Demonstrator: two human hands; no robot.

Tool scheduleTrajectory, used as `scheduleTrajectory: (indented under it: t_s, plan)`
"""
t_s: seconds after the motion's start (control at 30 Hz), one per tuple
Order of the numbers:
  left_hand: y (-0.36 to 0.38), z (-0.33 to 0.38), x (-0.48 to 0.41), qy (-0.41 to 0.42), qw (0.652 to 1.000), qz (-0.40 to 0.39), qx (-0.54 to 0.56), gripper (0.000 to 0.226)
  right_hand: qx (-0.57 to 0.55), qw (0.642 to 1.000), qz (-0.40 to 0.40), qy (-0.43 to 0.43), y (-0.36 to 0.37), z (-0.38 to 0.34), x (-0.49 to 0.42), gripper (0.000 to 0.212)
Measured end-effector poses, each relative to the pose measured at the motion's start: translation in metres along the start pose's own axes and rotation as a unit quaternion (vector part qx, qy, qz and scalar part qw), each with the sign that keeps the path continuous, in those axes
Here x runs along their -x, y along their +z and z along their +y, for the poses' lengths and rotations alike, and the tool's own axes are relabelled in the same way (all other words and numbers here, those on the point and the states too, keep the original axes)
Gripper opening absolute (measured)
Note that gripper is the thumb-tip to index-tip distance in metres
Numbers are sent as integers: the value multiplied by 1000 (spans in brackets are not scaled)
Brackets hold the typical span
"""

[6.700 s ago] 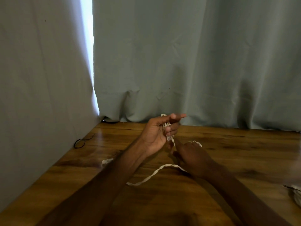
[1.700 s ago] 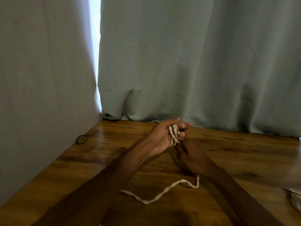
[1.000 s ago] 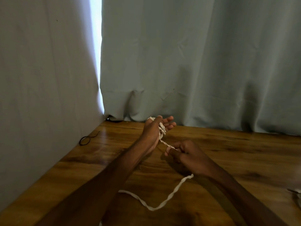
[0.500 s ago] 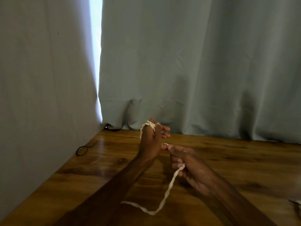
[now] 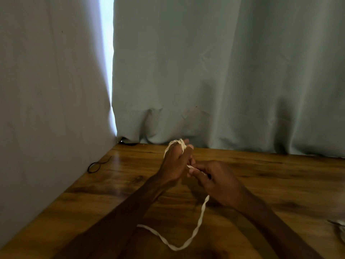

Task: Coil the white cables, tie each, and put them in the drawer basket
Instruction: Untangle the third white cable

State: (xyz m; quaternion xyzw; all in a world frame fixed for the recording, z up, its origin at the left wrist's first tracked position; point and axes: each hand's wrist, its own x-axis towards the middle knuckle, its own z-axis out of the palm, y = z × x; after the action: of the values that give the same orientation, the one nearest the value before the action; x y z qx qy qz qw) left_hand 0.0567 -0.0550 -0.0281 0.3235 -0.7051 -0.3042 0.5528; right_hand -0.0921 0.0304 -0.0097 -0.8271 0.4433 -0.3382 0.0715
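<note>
White cable (image 5: 197,228): flat, ribbon-like, slightly twisted. Several turns looped round fingers of raised left hand (image 5: 174,165); strand pinched by right hand (image 5: 216,182); slack tail drops onto table (image 5: 261,174), curving toward left forearm.

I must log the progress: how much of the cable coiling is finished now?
Done: some loops of the white cable lie round the fingers of the left hand. In hand: the right hand pinches the strand beside them. Left: a long tail lies on the table; no tie yet, no basket in view.
</note>
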Motion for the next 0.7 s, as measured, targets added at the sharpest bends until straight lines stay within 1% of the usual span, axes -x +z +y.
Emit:
scheduleTrajectory:
  t_s: [0.13,0.2,0.3,0.37,0.4,0.47,0.53,0.6,0.67,0.7]
  plan:
    - [-1,6,8,-67,993,-91,37,52,33,997,26,-61,-2,1,-1,23]
    - [-1,11,10,-95,983,-149,48,63,59,995,53,-67,-6,3,-1,21]
    - [-1,19,12,-156,956,-233,81,64,76,991,86,-63,-15,8,1,15]
    - [-1,27,13,-197,929,-290,118,63,84,990,100,-60,-21,18,1,18]
    - [-1,33,13,-207,917,-316,128,62,97,988,107,-53,-24,24,1,22]
    - [-1,41,13,-211,903,-353,127,57,105,988,111,-34,-30,36,0,20]
    - [-1,43,9,-207,899,-370,110,56,74,991,102,-35,-33,42,0,13]
    - [-3,39,6,-202,906,-363,82,58,22,996,81,-28,-33,41,0,11]
    - [-8,35,3,-190,922,-330,64,54,-94,994,51,26,-30,37,-2,9]
    - [-11,33,2,-182,930,-314,58,51,-162,984,39,67,-27,35,-3,8]
